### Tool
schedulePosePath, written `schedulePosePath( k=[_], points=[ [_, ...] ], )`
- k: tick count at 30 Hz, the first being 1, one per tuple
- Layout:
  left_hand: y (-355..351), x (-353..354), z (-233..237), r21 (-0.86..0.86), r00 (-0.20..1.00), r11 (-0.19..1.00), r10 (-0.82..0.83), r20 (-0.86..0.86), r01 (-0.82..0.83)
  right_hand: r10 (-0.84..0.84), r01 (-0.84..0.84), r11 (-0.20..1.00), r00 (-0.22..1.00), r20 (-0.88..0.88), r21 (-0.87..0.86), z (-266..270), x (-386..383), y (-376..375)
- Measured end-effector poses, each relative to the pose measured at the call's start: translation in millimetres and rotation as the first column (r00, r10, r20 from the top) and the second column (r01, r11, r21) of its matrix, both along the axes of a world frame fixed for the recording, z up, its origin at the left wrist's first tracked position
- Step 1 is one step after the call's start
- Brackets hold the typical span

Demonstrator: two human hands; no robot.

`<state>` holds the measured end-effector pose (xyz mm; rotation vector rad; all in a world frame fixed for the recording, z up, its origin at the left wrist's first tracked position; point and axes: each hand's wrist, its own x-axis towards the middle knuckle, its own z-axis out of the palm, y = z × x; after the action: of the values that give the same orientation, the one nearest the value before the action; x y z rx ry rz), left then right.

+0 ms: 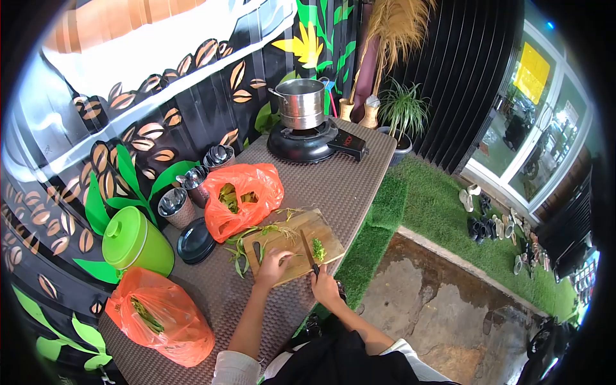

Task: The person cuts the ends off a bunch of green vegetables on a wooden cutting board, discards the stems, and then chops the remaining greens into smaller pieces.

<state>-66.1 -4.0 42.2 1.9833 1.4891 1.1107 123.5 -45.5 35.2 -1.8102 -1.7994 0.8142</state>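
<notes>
My right hand (326, 287) is wrapped round the black handle of a knife (305, 248), whose blade lies over a wooden cutting board (324, 228). On the board, just right of the blade, sits a small heap of chopped greens (318, 249). My left hand (272, 267) rests at the board's near left side, its fingers pinched on thin green stems that point toward the blade. Uncut leafy stalks (239, 255) and pale roots or stems (277, 228) lie along the board's left and far edges. Right behind the board stands an open orange plastic bag (256, 183) holding leaves.
A second orange bag (163, 321) of greens stands at the near left, with a lidded green container (136, 240) behind it. Dark plates (196, 240) and cutlery holders (176, 208) line the wall side. A steel pot (301, 106) sits on a portable stove (301, 144) at the far end.
</notes>
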Motion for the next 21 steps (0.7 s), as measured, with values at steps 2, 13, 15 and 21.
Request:
schedulePosePath(
  k=[2,13,15,21],
  points=[
    [4,7,-11,0.008,0.987,1.000,-0.017,-0.161,0.018,0.013,-0.013,1.000,1.000,0.019,0.003,1,6,6],
    [6,47,-44,0.055,0.985,0.984,0.168,0.046,-0.170,0.138,-0.128,0.990,0.971,0.195,-0.062,14,16,17],
    [7,47,-47,0.068,0.984,0.983,0.169,0.052,-0.172,0.093,-0.080,0.995,0.969,0.228,-0.064,14,9,10],
    [-1,50,-42,0.045,0.975,0.976,0.207,0.078,-0.211,0.136,-0.122,0.990,0.968,0.213,-0.075,12,5,24]
  ],
)
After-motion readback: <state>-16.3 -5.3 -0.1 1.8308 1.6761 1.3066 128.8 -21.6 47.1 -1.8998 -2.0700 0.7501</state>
